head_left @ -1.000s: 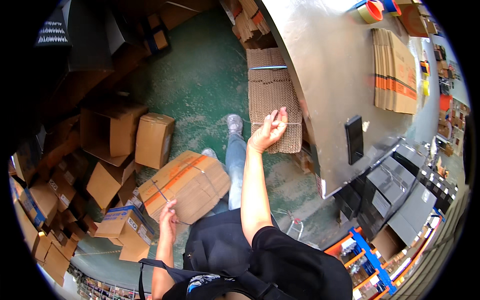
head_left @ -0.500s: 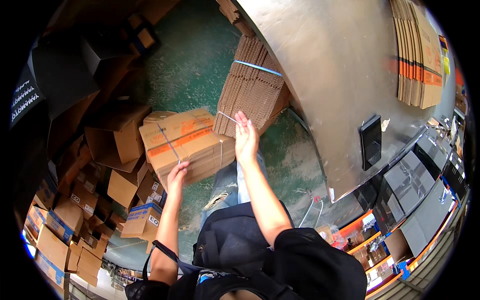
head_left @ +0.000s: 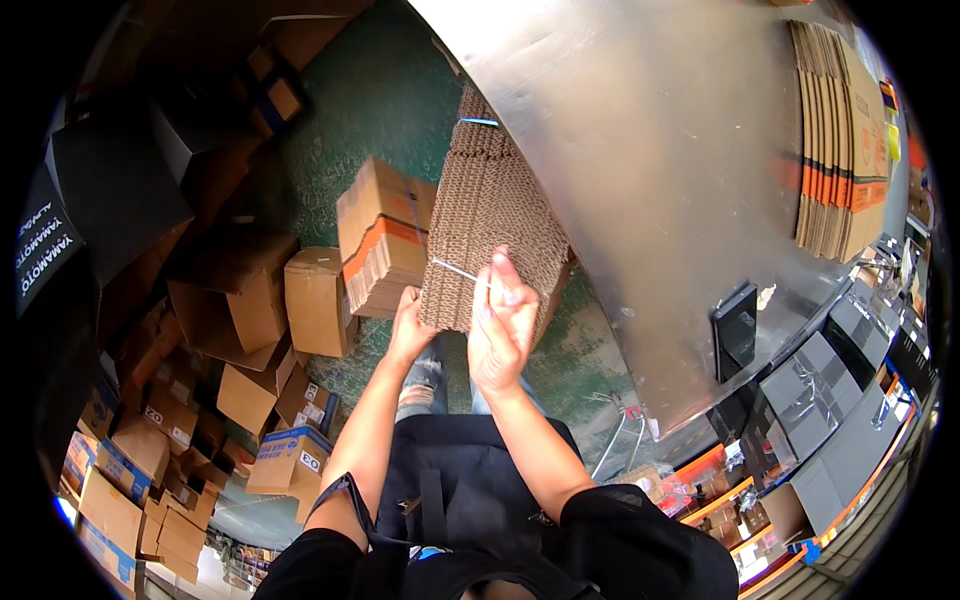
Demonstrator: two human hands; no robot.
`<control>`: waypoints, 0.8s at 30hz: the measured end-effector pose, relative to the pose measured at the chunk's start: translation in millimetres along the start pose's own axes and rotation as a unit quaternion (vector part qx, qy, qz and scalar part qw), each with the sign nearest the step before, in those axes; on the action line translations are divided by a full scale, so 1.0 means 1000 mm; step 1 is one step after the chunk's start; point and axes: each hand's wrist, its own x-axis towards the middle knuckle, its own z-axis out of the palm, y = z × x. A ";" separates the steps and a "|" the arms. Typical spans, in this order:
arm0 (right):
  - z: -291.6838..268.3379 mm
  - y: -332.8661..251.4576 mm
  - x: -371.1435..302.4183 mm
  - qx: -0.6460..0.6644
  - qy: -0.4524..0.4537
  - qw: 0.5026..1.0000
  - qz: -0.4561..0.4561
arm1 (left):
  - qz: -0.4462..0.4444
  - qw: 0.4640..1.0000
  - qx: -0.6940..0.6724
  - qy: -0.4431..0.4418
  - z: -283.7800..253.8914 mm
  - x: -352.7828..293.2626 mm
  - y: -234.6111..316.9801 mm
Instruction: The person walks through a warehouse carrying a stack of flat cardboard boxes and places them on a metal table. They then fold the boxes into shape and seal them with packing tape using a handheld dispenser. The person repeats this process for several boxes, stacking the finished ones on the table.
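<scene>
A tall bundle of flattened cardboard boxes (head_left: 480,205), corrugated edges up, stands in front of my legs. One blue strap (head_left: 478,121) crosses its far end and a white strap (head_left: 460,269) its near end. The fingers of my right hand (head_left: 503,325) are curled around the white strap, drawing it up off the cardboard. At the near left corner of this bundle my left hand (head_left: 408,325) grips the edge, its fingertips partly hidden. Left of it stands a smaller bundle of flattened boxes (head_left: 385,235) with an orange stripe, touched by neither hand.
A metal table (head_left: 640,180) curves along the right, bearing a stack of flattened boxes (head_left: 840,140) and a black device (head_left: 735,332). Cartons (head_left: 320,300) crowd the left, with black boxes (head_left: 115,190) farther up. A wire stand (head_left: 622,435) is on the green floor (head_left: 370,90).
My left hand has let go of the orange-striped bundle, now standing farther away, and moved right onto the corrugated bundle. My right hand still has the white strap, with its fingers more curled.
</scene>
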 end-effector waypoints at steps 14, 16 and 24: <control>-0.039 0.087 0.119 -0.370 0.097 0.888 -0.257 | -0.016 0.999 -0.040 0.012 0.069 0.156 -0.002; -0.061 0.093 0.183 -0.499 0.130 0.835 -0.191 | -0.054 0.991 -0.116 -0.035 0.068 0.171 -0.016; -0.072 0.139 0.305 -0.674 0.086 0.714 0.169 | -0.102 0.993 -0.061 0.005 0.004 0.112 -0.019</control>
